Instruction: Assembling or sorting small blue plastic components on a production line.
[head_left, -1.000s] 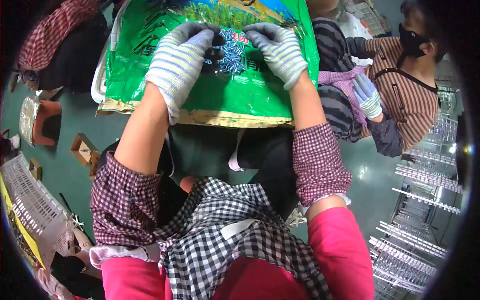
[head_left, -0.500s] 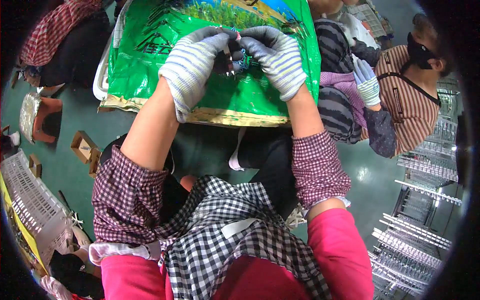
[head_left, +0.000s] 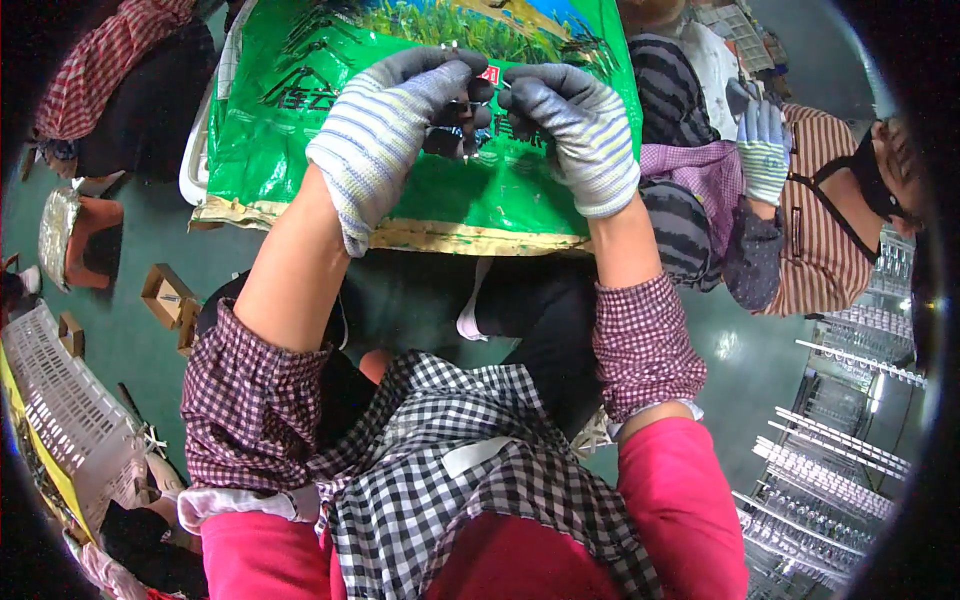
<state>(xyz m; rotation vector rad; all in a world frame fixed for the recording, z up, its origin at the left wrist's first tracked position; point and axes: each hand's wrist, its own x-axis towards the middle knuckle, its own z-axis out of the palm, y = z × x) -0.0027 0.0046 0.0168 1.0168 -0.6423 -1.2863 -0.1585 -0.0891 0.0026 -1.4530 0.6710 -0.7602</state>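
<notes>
My left hand (head_left: 378, 130), in a striped glove with dark grey fingertips, grips a narrow dark strip with small shiny bits (head_left: 467, 118) between thumb and fingers. The strip stands upright over the green sack; what exactly it is cannot be made out. My right hand (head_left: 592, 140), gloved alike, is a short gap to the right of the strip. Its thumb and fingertips are pinched together, and whatever lies between them is too small or hidden to name. Both hands are above the glossy green printed sack (head_left: 460, 205), which lies flat in front of me.
A white tray edge (head_left: 194, 165) shows under the sack's left side. At right sits a co-worker in a striped top (head_left: 825, 250), one gloved hand raised. Metal racks (head_left: 830, 490) stand at lower right. To the left are an orange stool (head_left: 92, 240), small cartons (head_left: 165, 293) and a white crate (head_left: 70, 410).
My hands have moved apart, the right one shifting right and slightly down. A bluish piece between them earlier is no longer visible. The co-worker has leaned right, gloved hand moving with them.
</notes>
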